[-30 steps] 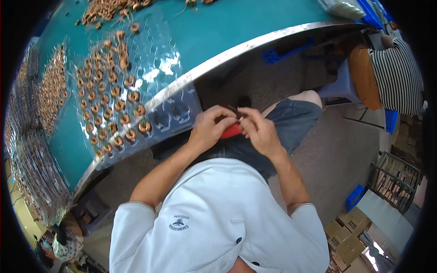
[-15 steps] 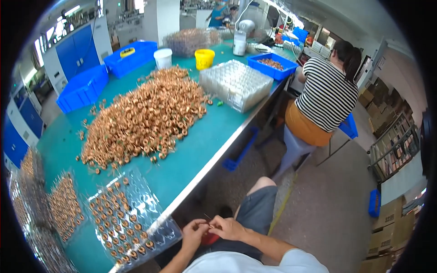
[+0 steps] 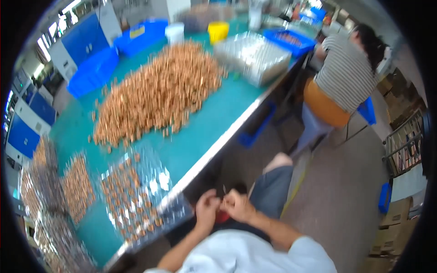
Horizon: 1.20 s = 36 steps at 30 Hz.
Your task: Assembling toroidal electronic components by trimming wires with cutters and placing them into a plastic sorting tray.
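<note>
Left grip (image 3: 206, 211) just beside right grip (image 3: 237, 207), near teal table (image 3: 207, 128) with copper-coloured heap (image 3: 157, 86) and clear tray (image 3: 177, 210)

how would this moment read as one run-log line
left hand and right hand: close together, grip blurred | clear tray: partly filled, overhanging green table edge | copper-coloured pile: on table

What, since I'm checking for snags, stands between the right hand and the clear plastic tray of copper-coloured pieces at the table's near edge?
The left hand does: it sits between the right hand and the tray. Nothing else visible blocks the way.
</note>
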{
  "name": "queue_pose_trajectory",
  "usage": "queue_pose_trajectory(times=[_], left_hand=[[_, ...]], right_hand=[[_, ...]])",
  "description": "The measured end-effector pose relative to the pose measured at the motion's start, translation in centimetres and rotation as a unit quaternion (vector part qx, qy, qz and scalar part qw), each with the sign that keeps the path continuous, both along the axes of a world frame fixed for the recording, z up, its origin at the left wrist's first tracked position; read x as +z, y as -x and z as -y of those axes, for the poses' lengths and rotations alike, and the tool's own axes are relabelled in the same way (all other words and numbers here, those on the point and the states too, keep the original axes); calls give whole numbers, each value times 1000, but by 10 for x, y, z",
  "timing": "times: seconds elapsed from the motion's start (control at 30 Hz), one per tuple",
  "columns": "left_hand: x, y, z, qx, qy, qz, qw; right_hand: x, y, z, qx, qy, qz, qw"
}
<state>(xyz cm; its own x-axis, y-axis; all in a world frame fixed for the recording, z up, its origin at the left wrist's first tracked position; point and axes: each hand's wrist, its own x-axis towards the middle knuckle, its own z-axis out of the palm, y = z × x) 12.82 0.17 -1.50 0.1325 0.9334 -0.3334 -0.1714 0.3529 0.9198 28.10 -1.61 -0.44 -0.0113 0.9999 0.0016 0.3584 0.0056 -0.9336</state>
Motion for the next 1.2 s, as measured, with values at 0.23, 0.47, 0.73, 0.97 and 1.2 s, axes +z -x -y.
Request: queue_pose_trajectory(times=[0.23,0.47,0.73,0.97,1.2], left_hand=[[-2,4,-13,-11,3,31,999],[-9,10,-2,20,19,60,998],[-10,30,2,70,53,-18,996],[-21,22,2,-98,80,-21,992],[-22,17,-9,-90,55,-19,994]], right_hand=[[-9,0,-11,15,9,-11,1000],[-22,10,-2,3,7,6,1000],[-14,-8,-1,-99,38,48,993],[-28,-10,12,20,-11,55,998],[-15,-6,-5,87,-40,80,992]])
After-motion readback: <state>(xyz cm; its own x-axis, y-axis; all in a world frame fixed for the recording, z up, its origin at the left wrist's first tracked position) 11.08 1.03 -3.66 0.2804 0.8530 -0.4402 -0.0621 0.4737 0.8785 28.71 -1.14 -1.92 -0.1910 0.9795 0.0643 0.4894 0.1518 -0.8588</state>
